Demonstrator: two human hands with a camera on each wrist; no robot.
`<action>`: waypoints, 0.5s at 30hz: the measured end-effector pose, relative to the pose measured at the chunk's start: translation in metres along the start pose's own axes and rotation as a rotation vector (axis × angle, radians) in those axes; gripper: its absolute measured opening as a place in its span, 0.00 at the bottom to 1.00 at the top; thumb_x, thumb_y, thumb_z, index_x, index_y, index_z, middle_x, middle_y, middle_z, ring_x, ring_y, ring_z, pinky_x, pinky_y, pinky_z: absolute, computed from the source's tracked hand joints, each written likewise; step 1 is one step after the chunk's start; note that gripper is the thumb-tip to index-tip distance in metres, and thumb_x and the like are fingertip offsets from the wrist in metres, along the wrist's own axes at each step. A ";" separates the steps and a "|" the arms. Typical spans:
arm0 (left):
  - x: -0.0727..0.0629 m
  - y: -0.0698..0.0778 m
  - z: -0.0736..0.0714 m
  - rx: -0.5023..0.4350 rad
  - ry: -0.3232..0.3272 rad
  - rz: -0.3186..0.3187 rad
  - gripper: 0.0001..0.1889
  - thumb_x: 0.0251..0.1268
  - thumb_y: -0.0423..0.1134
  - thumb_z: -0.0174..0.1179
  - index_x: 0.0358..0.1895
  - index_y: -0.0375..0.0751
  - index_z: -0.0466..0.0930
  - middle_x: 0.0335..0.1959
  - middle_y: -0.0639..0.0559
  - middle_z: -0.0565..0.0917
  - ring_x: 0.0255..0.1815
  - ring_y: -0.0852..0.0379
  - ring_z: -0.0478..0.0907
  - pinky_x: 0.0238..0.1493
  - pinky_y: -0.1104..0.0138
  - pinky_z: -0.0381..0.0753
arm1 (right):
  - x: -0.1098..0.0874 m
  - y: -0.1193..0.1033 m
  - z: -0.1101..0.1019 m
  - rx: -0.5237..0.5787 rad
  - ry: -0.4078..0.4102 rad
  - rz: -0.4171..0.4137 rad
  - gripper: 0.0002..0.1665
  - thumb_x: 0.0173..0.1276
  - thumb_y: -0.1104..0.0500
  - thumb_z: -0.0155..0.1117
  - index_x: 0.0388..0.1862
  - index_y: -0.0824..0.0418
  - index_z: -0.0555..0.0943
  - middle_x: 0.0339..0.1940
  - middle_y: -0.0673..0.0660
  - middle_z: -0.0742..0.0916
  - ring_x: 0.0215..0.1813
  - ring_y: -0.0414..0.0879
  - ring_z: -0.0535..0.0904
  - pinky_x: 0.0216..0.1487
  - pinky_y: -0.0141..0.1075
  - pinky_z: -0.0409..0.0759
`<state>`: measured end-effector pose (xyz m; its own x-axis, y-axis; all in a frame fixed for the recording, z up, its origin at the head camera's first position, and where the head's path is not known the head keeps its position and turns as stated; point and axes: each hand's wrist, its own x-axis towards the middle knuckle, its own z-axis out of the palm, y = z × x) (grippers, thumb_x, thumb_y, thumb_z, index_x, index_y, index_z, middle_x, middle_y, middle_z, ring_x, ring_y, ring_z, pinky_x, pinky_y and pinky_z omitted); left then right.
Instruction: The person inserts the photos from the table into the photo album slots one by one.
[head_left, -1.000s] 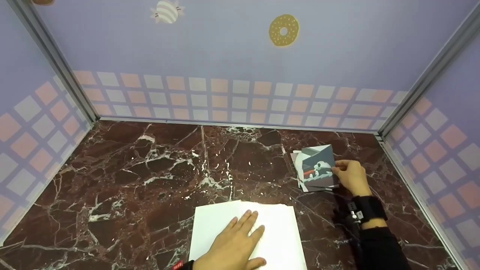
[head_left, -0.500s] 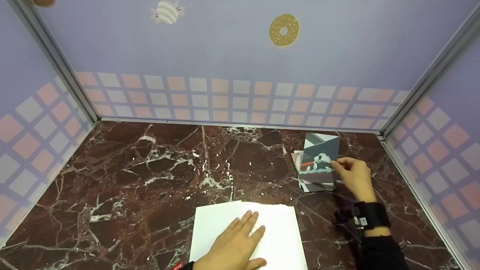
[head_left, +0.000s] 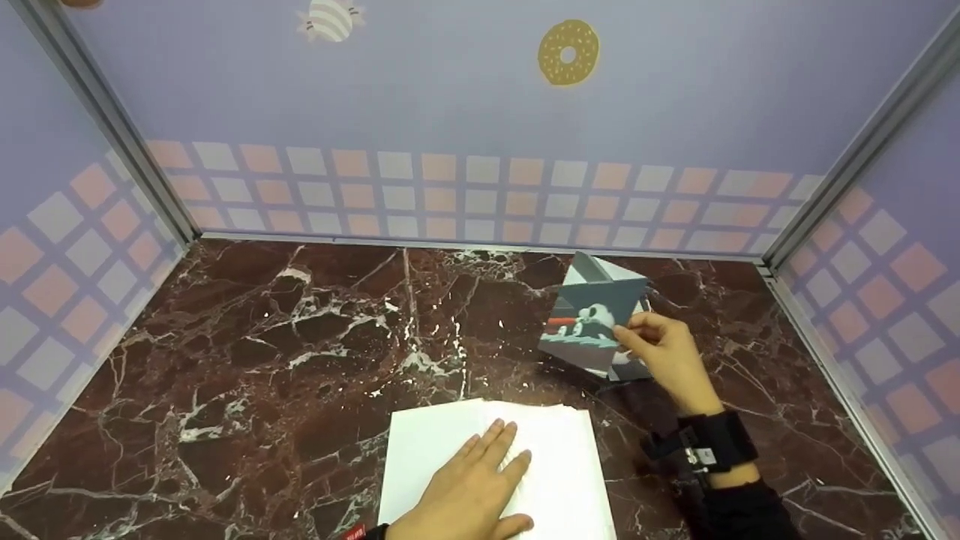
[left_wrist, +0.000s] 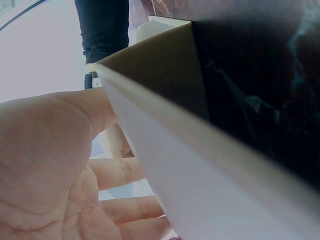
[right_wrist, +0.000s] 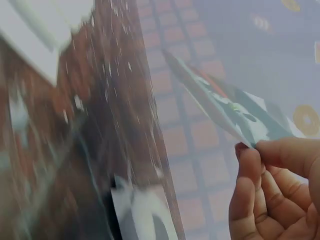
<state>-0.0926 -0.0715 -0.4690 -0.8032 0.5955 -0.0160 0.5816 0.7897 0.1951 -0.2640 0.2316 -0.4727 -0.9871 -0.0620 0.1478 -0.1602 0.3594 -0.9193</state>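
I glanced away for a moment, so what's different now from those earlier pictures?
The right hand, pinching the picture card, has raised it and swung it leftward, tilted, so it no longer lines up over the other cards. Nothing was let go. The left hand stays flat on the open white book.

Booth: printed walls [head_left: 450, 97], metal posts [head_left: 118, 124], marbled tabletop [head_left: 262, 427].

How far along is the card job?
Looks done: the white book lies open under the left hand. In hand: the right hand pinches a printed card above the tabletop. Remaining, probably: bringing it to the book, since they are apart, then the other card or cards on the tabletop.
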 end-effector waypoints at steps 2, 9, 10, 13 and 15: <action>0.000 0.000 0.000 -0.009 0.002 0.003 0.40 0.67 0.65 0.69 0.74 0.42 0.78 0.81 0.33 0.70 0.83 0.37 0.68 0.76 0.46 0.76 | -0.001 -0.002 0.009 0.034 -0.029 0.000 0.12 0.74 0.63 0.73 0.39 0.73 0.83 0.32 0.58 0.93 0.33 0.46 0.90 0.39 0.34 0.88; 0.000 0.001 0.000 0.018 0.010 0.005 0.39 0.67 0.66 0.68 0.73 0.44 0.79 0.81 0.34 0.71 0.83 0.38 0.68 0.77 0.47 0.76 | -0.006 0.001 0.034 0.125 -0.132 0.030 0.12 0.73 0.64 0.73 0.37 0.73 0.82 0.30 0.59 0.94 0.34 0.45 0.91 0.38 0.33 0.87; 0.000 0.001 0.000 0.022 0.010 0.004 0.39 0.67 0.66 0.68 0.73 0.44 0.79 0.81 0.35 0.71 0.83 0.39 0.68 0.77 0.48 0.76 | -0.006 0.002 0.036 0.131 -0.148 0.038 0.12 0.73 0.64 0.73 0.37 0.72 0.82 0.31 0.59 0.94 0.34 0.45 0.92 0.39 0.34 0.88; -0.001 0.001 0.000 0.032 0.010 0.003 0.39 0.68 0.66 0.67 0.73 0.45 0.79 0.81 0.35 0.70 0.83 0.39 0.68 0.77 0.49 0.76 | -0.009 0.005 0.042 0.150 -0.194 0.044 0.12 0.75 0.63 0.72 0.40 0.72 0.82 0.34 0.61 0.94 0.36 0.44 0.93 0.41 0.34 0.89; -0.001 0.001 0.000 0.031 0.009 0.001 0.39 0.68 0.66 0.67 0.73 0.45 0.79 0.81 0.36 0.70 0.83 0.40 0.68 0.77 0.49 0.76 | -0.010 0.007 0.045 0.162 -0.225 0.041 0.12 0.76 0.62 0.71 0.41 0.73 0.82 0.35 0.62 0.95 0.37 0.43 0.93 0.42 0.34 0.89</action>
<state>-0.0916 -0.0716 -0.4688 -0.8039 0.5947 -0.0075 0.5856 0.7937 0.1647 -0.2551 0.1928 -0.4970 -0.9641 -0.2625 0.0410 -0.0994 0.2132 -0.9719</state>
